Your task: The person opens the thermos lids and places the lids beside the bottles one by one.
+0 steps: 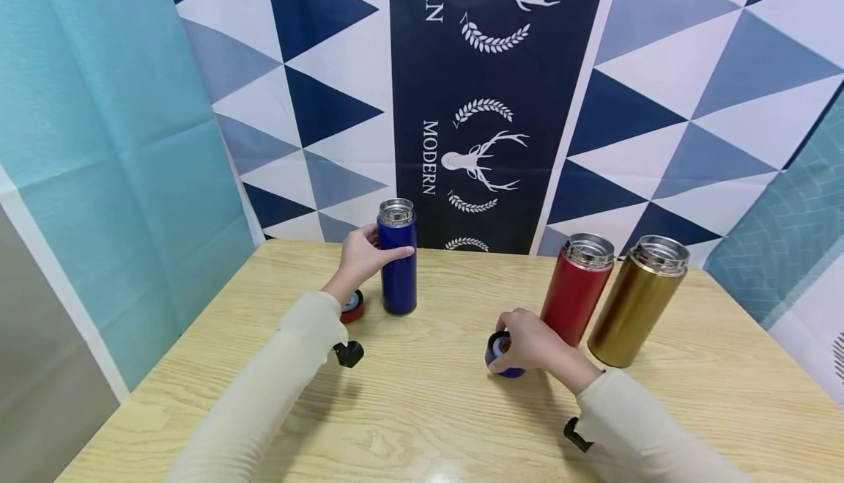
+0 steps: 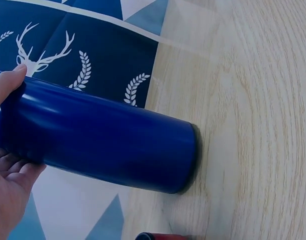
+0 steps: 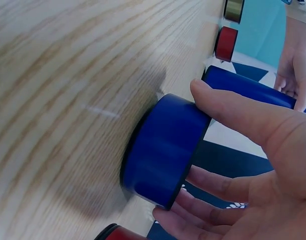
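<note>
My left hand [image 1: 363,254] grips the upper part of a blue thermos bottle [image 1: 399,278], thumb across its front and fingers round the back. The bottle stands upright on the table, its steel mouth uncovered; its base [image 2: 183,160] shows in the left wrist view. To the right, my right hand [image 1: 530,340] holds a blue bottle lid [image 3: 160,150] between thumb and fingers. That lid sits on the tabletop, and its black-rimmed side faces the palm. Close behind the right hand stands a red thermos bottle [image 1: 579,285], also uncapped.
A gold thermos bottle [image 1: 636,303] without a lid stands right of the red one. Beside the left forearm lies a red lid [image 1: 352,308]; a gold lid [image 3: 234,9] shows beyond it in the right wrist view. Patterned cloth [image 1: 488,102] hangs behind the wooden table [image 1: 422,410].
</note>
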`<state>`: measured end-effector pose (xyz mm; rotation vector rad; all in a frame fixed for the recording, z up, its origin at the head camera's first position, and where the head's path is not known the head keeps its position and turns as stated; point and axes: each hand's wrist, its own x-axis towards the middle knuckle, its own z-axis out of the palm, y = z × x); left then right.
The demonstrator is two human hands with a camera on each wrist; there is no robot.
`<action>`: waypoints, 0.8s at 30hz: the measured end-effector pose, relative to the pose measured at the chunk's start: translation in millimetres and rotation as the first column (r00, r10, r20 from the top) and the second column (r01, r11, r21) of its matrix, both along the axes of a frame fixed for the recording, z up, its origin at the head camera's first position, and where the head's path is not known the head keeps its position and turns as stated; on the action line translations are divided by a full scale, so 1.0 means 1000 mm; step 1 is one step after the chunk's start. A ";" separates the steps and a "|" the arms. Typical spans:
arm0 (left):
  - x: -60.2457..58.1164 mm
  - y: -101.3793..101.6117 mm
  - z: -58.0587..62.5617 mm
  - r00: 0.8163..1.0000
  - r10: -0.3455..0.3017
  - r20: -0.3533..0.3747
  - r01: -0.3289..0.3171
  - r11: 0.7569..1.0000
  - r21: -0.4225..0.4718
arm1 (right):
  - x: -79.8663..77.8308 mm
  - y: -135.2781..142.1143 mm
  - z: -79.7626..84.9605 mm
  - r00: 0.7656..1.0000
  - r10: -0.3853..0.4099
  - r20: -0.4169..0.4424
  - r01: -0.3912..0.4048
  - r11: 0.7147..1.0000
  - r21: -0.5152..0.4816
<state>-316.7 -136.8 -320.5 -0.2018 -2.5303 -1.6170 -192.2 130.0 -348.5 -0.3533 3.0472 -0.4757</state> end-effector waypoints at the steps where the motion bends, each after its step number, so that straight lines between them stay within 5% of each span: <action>1: 0.000 0.000 0.000 1.000 -0.001 -0.002 0.001 1.000 0.002 | 0.000 0.000 0.000 1.000 -0.002 0.002 0.002 1.000 0.003; 13: 0.002 -0.005 -0.005 1.000 0.003 0.000 -0.003 1.000 0.007 | 0.002 0.000 -0.004 1.000 0.009 -0.012 -0.009 1.000 0.017; 24: 0.008 -0.006 -0.005 0.996 -0.077 0.037 0.079 0.995 -0.058 | 0.000 0.002 0.006 1.000 -0.013 0.015 0.014 0.998 -0.053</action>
